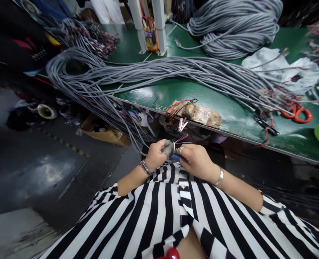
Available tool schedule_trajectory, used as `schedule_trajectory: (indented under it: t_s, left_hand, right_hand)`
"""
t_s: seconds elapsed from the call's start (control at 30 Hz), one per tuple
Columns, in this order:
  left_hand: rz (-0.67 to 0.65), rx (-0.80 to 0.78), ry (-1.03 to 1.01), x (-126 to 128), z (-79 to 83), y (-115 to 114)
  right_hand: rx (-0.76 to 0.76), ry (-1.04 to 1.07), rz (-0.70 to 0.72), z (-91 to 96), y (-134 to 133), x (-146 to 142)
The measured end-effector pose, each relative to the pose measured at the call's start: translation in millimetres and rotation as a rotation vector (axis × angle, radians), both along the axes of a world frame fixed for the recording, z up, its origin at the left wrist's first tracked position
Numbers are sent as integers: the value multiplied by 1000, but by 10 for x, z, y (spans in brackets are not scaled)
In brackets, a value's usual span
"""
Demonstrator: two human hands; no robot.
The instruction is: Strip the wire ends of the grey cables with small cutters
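Note:
Both my hands meet just above my lap, below the edge of the green table (pixel 229 118). My left hand (pixel 156 155), with grey finger covers and a wristwatch, is closed on the end of a grey cable (pixel 138 138) whose coloured wires (pixel 181 138) stick out past the fingers. My right hand (pixel 196 160), wearing a silver bracelet, is closed in a pinch on those wire ends, touching the left hand. A small blue piece shows between the two hands; I cannot make out what it is.
A long bundle of grey cables (pixel 175 72) lies across the table and hangs off its left end. A big cable coil (pixel 235 28) sits at the back. Red-handled scissors (pixel 297 113), black cutters (pixel 264 125), a taped block (pixel 200 113) and white plastic (pixel 281 66) lie nearby.

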State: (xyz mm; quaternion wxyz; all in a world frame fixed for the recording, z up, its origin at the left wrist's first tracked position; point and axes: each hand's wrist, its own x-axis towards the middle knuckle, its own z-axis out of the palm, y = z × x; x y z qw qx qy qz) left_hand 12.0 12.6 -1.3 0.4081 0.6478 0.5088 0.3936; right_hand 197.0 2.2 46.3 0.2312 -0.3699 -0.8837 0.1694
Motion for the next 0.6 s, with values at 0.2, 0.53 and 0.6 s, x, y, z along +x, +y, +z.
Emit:
schedule_trajectory:
  t_s: [0.2,0.53,0.6]
  left_hand:
    - [-43,-260,-180,65,6,80]
    - [-3,-352,-361,73,43,39]
    - [-10,-369,-393,93,93,18]
  right_hand:
    - [-74,182,87,-80,-30,0]
    - [238,68,-1009,25,287,1698]
    - [197,-74,-1118,-1,388,2142]
